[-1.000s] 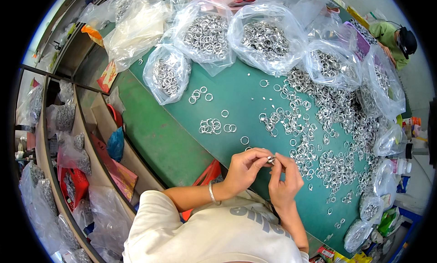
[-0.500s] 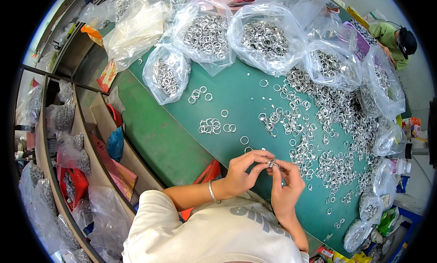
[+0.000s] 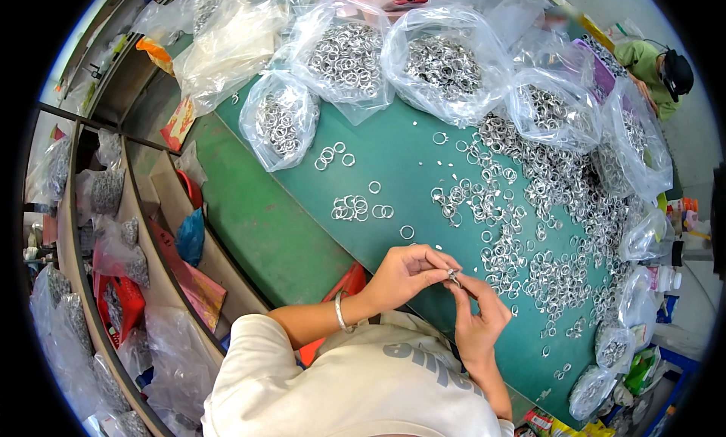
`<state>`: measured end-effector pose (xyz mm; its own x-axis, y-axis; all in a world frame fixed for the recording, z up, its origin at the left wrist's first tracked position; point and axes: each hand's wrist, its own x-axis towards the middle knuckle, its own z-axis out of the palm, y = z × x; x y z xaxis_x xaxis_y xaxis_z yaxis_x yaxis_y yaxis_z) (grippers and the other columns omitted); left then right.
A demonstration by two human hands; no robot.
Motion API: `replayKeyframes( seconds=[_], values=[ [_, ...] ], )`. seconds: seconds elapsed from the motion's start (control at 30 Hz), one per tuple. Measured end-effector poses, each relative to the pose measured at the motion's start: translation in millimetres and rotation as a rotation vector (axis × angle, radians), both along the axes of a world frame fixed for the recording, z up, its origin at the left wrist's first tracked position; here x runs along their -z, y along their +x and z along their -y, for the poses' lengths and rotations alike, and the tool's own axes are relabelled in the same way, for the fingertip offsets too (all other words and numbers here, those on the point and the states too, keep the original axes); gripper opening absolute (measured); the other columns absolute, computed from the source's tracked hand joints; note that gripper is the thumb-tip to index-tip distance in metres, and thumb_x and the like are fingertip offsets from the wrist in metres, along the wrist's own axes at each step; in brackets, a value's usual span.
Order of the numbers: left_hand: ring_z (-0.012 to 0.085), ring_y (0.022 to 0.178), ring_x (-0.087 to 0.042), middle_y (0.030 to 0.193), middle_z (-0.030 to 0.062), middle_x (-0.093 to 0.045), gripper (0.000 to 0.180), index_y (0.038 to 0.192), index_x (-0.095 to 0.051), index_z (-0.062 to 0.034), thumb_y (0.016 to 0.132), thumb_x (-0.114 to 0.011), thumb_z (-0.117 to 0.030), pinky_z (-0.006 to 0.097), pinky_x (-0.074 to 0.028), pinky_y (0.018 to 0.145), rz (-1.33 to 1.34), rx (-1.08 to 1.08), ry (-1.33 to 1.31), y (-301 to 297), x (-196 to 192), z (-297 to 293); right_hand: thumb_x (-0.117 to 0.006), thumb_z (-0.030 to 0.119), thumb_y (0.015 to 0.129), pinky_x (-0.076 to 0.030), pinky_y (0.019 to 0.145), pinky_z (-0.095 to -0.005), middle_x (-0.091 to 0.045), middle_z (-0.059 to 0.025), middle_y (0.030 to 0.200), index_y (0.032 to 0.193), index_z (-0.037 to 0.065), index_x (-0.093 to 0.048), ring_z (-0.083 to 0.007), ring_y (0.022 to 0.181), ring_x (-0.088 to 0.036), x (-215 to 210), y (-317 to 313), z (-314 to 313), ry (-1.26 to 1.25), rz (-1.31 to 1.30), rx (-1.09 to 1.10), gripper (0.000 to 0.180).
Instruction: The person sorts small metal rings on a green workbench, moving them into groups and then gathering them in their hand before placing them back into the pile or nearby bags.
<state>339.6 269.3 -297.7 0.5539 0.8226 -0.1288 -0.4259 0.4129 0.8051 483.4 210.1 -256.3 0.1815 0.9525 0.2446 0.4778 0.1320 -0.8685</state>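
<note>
Close to the table's near edge, my left hand (image 3: 404, 278) pinches a silver ring (image 3: 453, 274) between thumb and fingers. My right hand (image 3: 482, 316) meets it there, its thumb and forefinger closed on the same small piece; whether a second ring is in the grip I cannot tell. Just beyond my hands lies a single ring (image 3: 407, 231) on the green table (image 3: 386, 146). To the right spreads a large heap of loose silver rings (image 3: 563, 184). A small cluster of rings (image 3: 350, 208) sits farther left.
Clear plastic bags of rings line the far side, among them a small bag (image 3: 280, 123) and a large one (image 3: 446, 63). Shelves with bagged rings (image 3: 102, 193) and a red basket (image 3: 121, 308) stand at left. Another person in green (image 3: 649, 66) is at far right.
My left hand has shifted slightly left, and its fingers have drawn back a little from the ring. My right hand's fingers have opened out somewhat, leaving the ring more exposed.
</note>
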Motion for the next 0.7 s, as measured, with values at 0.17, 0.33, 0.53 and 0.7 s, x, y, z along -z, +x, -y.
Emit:
replayKeyframes(
  seconds=[0.17, 0.33, 0.53, 0.7],
  values=[
    [0.0192, 0.096, -0.062, 0.107, 0.0177, -0.062, 0.005, 0.091, -0.060, 0.0028, 0.087, -0.061, -0.001, 0.033, -0.050, 0.088, 0.111, 0.114, -0.114, -5.3, 14.9, -8.9, -0.066, -0.010, 0.075, -0.053, 0.065, -0.0300, -0.066, -0.0153, 0.082, 0.093, -0.004, -0.064, -0.0230, 0.074, -0.066, 0.0, 0.6, -4.4, 0.064, 0.072, -0.029, 0.019],
    [0.0150, 0.093, -0.061, 0.105, 0.0130, -0.061, 0.008, 0.094, -0.061, 0.0030, 0.089, -0.060, -0.004, 0.030, -0.049, 0.085, 0.055, 0.180, 0.021, -7.9, 12.9, -8.7, -0.065, -0.011, 0.077, -0.053, 0.069, -0.0261, -0.065, -0.0122, 0.085, 0.093, -0.005, -0.065, -0.0178, 0.075, -0.066, 9.5, 4.8, 0.8, -0.191, -0.444, 0.005, 0.017],
    [0.0116, 0.090, -0.059, 0.099, 0.0071, -0.061, 0.015, 0.103, -0.063, 0.0019, 0.090, -0.058, -0.003, 0.027, -0.049, 0.080, -0.077, 0.105, 0.042, -5.2, 7.9, -2.6, -0.062, -0.010, 0.080, -0.053, 0.071, -0.0235, -0.063, -0.0091, 0.089, 0.092, -0.005, -0.066, -0.0155, 0.079, -0.065, 8.1, 3.7, 7.0, -0.329, -0.562, -0.112, 0.014],
    [0.0175, 0.083, -0.061, 0.099, 0.0091, -0.061, 0.016, 0.102, -0.064, 0.0021, 0.087, -0.059, -0.003, 0.030, -0.048, 0.073, -0.540, -0.119, 0.537, 2.2, 4.5, -10.7, -0.062, -0.010, 0.080, -0.049, 0.063, -0.0215, -0.062, -0.0086, 0.088, 0.094, -0.004, -0.067, -0.0118, 0.072, -0.060, 18.5, 9.6, -0.6, -0.277, -0.375, -0.002, 0.016]
  ],
)
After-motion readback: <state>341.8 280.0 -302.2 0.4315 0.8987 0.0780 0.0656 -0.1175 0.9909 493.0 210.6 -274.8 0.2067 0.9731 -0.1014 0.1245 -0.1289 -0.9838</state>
